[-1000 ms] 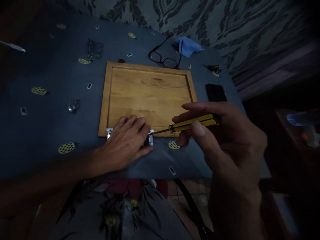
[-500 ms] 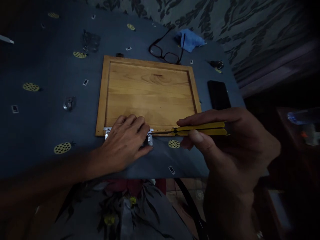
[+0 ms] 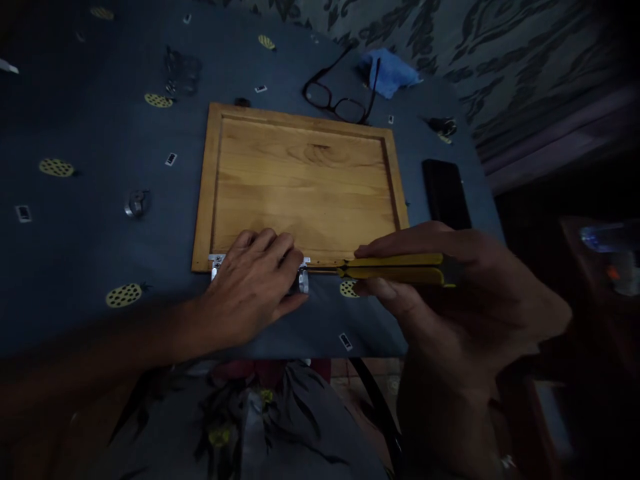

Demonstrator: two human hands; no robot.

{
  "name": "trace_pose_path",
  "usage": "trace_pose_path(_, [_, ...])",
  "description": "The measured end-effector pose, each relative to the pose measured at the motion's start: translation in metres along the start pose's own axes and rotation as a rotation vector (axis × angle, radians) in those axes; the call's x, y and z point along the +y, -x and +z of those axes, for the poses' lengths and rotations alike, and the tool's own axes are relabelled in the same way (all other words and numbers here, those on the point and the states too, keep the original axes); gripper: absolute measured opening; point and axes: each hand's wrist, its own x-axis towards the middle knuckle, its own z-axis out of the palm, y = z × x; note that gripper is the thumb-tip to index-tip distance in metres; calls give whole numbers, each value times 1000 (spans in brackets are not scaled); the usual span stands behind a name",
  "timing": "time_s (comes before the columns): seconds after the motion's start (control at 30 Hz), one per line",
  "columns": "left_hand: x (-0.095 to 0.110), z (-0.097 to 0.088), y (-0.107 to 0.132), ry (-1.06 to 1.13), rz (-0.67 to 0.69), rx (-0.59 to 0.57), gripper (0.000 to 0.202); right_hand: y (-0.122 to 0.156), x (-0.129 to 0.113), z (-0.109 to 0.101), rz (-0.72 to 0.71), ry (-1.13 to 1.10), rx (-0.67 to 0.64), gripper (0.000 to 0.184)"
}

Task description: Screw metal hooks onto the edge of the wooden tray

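Observation:
A shallow wooden box lid or tray (image 3: 305,180) with a raised rim lies on the table. My left hand (image 3: 253,280) grips its near edge, fingers over the rim and thumb below, holding a silver metal fitting (image 3: 303,280) there. Most of that fitting is hidden under my palm; its flat screwed plate (image 3: 217,259) shows at the left. Between the thumb and fingers of my right hand (image 3: 465,300) is a screwdriver (image 3: 395,268) with a yellow and black handle. Its thin shaft points left, and the tip reaches the fitting beside my left thumb.
Eyeglasses (image 3: 333,100) and a blue cloth (image 3: 393,73) lie beyond the wood. At its right is a black phone-like slab (image 3: 446,193). A small metal piece (image 3: 136,203) and a clear plastic bag (image 3: 183,72) lie to the left on the patterned tablecloth (image 3: 100,247).
My right fingers have shifted on the screwdriver, and its handle sits slightly lower and turned. My left hand stays on the fitting. The whole view has moved a little.

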Motion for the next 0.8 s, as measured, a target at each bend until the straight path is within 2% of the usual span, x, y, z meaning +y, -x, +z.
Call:
trace_pose_path(0.17, [0,0,-1,-9,-5,-25,29,4,-2,6,70,-20,49,27])
trace_pose_path(0.3, [0,-1,-1,-11,-10,-34,27,4,-7,-2,105,25,-96,32])
trace_pose_path(0.4, [0,-1,-1,-7,-7,-33,27,3,-8,-7,87,54,-180,27])
trace_pose_path(0.53, [-1,0,0,-7,5,-22,29,4,-6,-4,58,69,-107,19])
trace_pose_path(0.7, [-2,0,0,-20,19,-19,31,8,-7,1,34,120,-66,20])
trace_pose_path(0.8, [-2,-1,-1,-26,19,-28,28,14,-7,1,28,163,71,18])
